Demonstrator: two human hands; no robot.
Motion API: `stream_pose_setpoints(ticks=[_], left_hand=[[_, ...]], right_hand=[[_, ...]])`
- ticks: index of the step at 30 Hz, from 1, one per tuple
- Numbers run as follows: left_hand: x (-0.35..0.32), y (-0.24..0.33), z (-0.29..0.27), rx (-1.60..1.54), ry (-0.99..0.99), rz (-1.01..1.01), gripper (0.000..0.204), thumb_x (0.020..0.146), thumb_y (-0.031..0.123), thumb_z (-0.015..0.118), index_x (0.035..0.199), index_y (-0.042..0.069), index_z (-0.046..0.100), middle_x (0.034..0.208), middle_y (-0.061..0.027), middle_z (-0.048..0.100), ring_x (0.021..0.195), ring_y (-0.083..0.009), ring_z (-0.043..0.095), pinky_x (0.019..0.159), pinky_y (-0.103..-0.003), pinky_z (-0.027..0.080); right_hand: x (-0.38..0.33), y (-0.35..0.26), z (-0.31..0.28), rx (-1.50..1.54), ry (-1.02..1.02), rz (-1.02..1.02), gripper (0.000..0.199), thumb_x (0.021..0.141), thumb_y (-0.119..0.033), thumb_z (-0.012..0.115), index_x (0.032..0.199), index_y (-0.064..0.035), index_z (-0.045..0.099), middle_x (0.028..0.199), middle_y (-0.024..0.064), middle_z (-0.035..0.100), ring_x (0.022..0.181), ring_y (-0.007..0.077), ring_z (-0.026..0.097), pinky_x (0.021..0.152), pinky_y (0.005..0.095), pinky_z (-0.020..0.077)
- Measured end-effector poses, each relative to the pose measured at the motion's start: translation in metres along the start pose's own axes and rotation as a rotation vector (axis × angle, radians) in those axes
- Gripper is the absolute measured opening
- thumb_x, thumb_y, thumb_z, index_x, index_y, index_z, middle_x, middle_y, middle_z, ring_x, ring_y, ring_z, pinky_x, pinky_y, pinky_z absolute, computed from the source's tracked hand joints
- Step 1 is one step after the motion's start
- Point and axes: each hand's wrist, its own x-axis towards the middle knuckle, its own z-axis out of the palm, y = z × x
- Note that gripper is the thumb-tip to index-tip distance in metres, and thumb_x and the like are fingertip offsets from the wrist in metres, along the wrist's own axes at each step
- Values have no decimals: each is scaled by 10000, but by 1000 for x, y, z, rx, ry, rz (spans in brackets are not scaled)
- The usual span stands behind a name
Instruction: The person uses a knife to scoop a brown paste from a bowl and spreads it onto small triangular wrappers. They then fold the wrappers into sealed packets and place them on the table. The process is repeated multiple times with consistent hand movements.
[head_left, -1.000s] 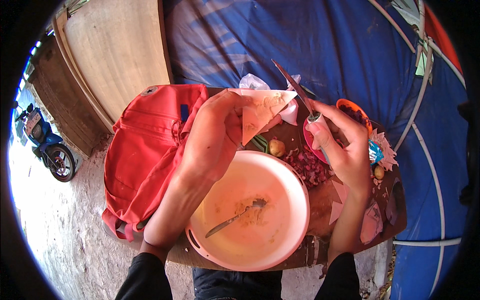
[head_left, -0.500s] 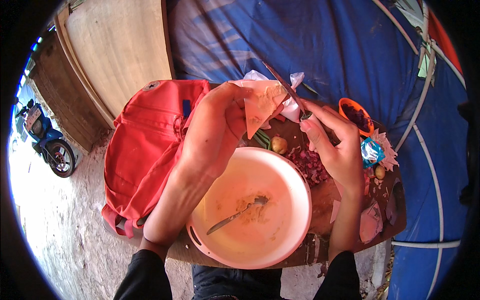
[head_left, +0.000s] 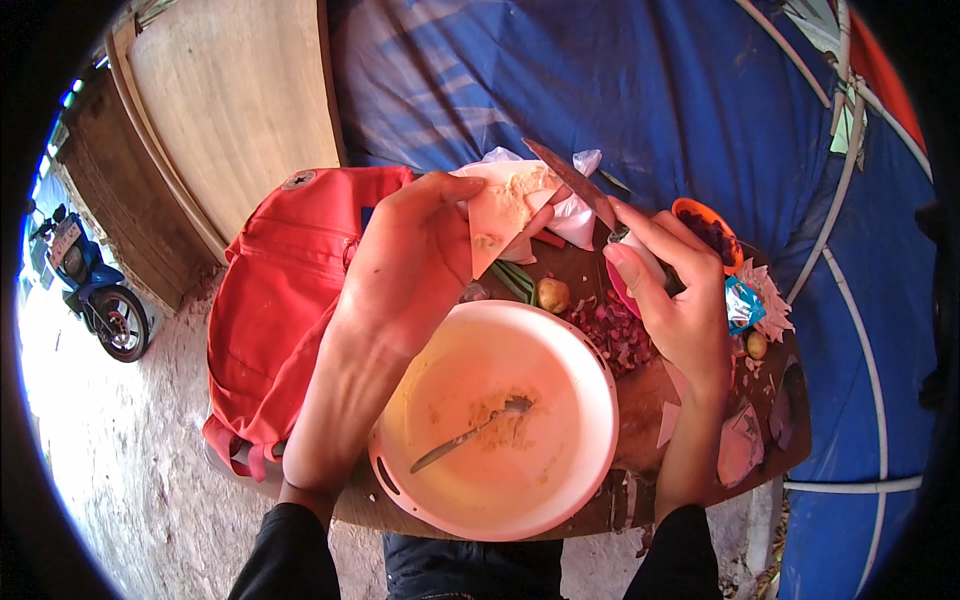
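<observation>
My left hand (head_left: pixel 395 265) holds up a pale, flat piece with a pointed corner (head_left: pixel 483 225), pinched along its left side above the bowl's far rim. Crumbly yellowish paste is smeared over its face; its kind is not clear. My right hand (head_left: pixel 685 300) grips a knife (head_left: pixel 577 187) by its light handle. The dark blade points up and left, its edge close to the smeared piece; I cannot tell whether they touch. Below both hands stands a large white plastic bowl (head_left: pixel 596 420) with paste residue, and a metal spoon (head_left: pixel 455 445) lies in it.
Chopped purplish-red onion (head_left: pixel 620 340), a small potato (head_left: pixel 552 295) and green stalks (head_left: pixel 516 280) lie beyond the bowl. An orange bowl (head_left: pixel 738 262) and a blue sachet (head_left: pixel 742 305) are at the right. A red backpack (head_left: pixel 280 310) occupies the table's left. Blue tarpaulin (head_left: pixel 470 80) hangs behind.
My left hand has shifted slightly left and turned, tilting the smeared piece. The knife has dropped slightly, its blade tilting flatter. The view has shifted a little.
</observation>
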Motion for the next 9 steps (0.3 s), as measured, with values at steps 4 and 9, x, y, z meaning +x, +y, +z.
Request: stream_pose_setpoints(ticks=[4,9], left_hand=[[-1,2,2,-51,-17,-1,382,994,147,438,1203,-126,604,1186,-224,698,1102,-301,689,988,-420,537],[1,2,2,-26,-62,22,458,996,152,434,1321,-157,527,1295,-254,645,1189,-327,656,1039,-439,523]], right_hand=[[0,4,-2,-19,30,-26,348,930,-73,700,1245,68,660,898,87,647,808,123,578,766,264,469],[-1,11,-8,135,135,200,338,985,-130,662,1308,-31,678,905,66,669,768,125,584,748,238,473]])
